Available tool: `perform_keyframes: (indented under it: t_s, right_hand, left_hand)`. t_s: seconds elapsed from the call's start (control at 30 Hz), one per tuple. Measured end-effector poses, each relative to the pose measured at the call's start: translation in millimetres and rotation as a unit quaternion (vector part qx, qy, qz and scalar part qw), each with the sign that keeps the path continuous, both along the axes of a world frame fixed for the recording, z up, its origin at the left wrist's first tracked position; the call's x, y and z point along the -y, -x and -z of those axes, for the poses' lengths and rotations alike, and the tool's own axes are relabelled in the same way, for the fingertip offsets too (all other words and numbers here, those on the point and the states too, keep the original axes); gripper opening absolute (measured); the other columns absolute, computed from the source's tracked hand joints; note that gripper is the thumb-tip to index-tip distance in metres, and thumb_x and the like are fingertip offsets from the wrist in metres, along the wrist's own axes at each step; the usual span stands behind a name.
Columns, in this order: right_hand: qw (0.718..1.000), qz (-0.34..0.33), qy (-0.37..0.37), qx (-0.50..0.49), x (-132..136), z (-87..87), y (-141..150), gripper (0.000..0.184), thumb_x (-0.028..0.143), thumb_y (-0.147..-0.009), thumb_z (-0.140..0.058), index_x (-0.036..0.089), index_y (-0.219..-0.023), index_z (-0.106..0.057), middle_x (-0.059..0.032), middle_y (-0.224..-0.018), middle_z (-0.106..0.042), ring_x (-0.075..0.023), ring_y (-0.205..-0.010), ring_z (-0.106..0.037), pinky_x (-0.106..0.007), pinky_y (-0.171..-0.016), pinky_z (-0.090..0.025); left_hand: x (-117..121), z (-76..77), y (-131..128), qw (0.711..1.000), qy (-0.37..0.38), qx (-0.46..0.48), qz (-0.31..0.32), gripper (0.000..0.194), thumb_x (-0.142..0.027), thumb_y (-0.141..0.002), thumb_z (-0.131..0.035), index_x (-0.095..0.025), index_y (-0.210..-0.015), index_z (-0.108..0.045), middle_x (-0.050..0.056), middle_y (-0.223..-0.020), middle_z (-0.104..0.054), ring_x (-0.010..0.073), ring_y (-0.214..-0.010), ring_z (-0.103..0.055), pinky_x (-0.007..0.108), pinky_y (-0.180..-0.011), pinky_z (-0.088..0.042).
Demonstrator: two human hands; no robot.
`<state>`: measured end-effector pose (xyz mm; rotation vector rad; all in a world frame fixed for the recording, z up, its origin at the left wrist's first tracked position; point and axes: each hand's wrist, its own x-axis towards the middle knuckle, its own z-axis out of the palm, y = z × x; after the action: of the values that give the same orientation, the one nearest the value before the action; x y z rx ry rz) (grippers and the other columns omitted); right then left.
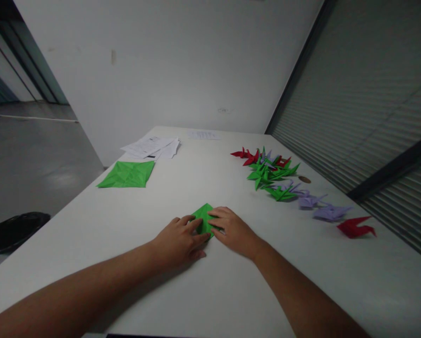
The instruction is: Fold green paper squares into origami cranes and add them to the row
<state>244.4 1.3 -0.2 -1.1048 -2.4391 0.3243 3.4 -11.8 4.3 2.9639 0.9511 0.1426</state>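
A small folded piece of green origami paper point(205, 218) lies flat on the white table point(182, 291), one corner pointing away from me. My left hand point(182, 237) rests on its left side with the fingers stretched over the paper. From the right, my right hand point(229, 227) lays its extended fingers on the paper's right side. Both hands press on the sheet rather than grasp it, and they cover its left and right corners.
A creased green sheet point(128, 174) and printed papers point(152, 147) lie at the left. Along the right stand several folded paper cranes, among them a red crane point(354, 227), a purple crane point(332, 212) and green ones point(281, 192). A black-lined bin point(16, 230) is on the floor.
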Motion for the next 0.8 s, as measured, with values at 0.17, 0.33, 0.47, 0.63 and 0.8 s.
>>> perform_keyframes:
  t_s: [0.17, 0.33, 0.47, 0.63, 0.8]
  right_hand:
    - [1.000, 0.006, 0.027, 0.012, -1, 4.4, -5, 0.037, 0.017, -0.090, -0.068, 0.023, -0.126, -0.075, -0.0125, -0.138, -0.068, -0.0288, -0.132, -0.058, -0.051, -0.116, -0.043]
    - [0.997, 0.037, 0.062, 0.038, -4, 5.1, -11, 0.045, 0.023, -0.091, -0.068, 0.020, -0.135, -0.069, -0.0137, -0.149, -0.060, -0.0296, -0.141, -0.054, -0.048, -0.120, -0.041]
    - [0.995, 0.049, 0.068, 0.046, -7, 5.6, -16, 0.047, 0.024, -0.091, -0.069, 0.018, -0.137, -0.068, -0.0150, -0.150, -0.058, -0.0304, -0.143, -0.052, -0.049, -0.121, -0.040]
    - [0.997, 0.049, 0.064, 0.019, -10, 8.6, -20, 0.046, 0.022, -0.089, -0.069, 0.020, -0.135, -0.069, -0.0131, -0.147, -0.061, -0.0296, -0.142, -0.054, -0.051, -0.121, -0.041]
    - [0.997, 0.054, 0.057, 0.024, -11, 7.9, -22, 0.046, 0.022, -0.089, -0.069, 0.019, -0.134, -0.070, -0.0147, -0.147, -0.061, -0.0311, -0.141, -0.054, -0.053, -0.120, -0.041]
  left_hand:
    - [-1, 0.7, 1, 1.000, 0.004, 0.002, -0.015, 0.053, -0.058, -0.095, -0.060, -0.038, -0.144, -0.058, 0.018, -0.148, -0.052, 0.0435, -0.136, -0.049, 0.058, -0.097, -0.053]
    - [-4, 1.9, 5, 1.000, 0.016, 0.019, -0.019, 0.053, -0.058, -0.094, -0.063, -0.036, -0.142, -0.062, 0.018, -0.150, -0.050, 0.0435, -0.137, -0.048, 0.058, -0.101, -0.052]
    - [-7, 3.6, 9, 0.999, 0.028, 0.015, -0.023, 0.053, -0.059, -0.095, -0.060, -0.037, -0.143, -0.061, 0.019, -0.150, -0.050, 0.0454, -0.138, -0.048, 0.061, -0.102, -0.051]
    - [-9, 6.0, 12, 0.999, 0.027, 0.026, -0.023, 0.054, -0.058, -0.094, -0.062, -0.038, -0.144, -0.060, 0.018, -0.154, -0.047, 0.0449, -0.139, -0.047, 0.061, -0.104, -0.049]
    - [-13, 5.9, 15, 0.999, 0.030, 0.025, -0.015, 0.053, -0.055, -0.094, -0.063, -0.037, -0.144, -0.060, 0.018, -0.153, -0.049, 0.0443, -0.140, -0.047, 0.060, -0.105, -0.049]
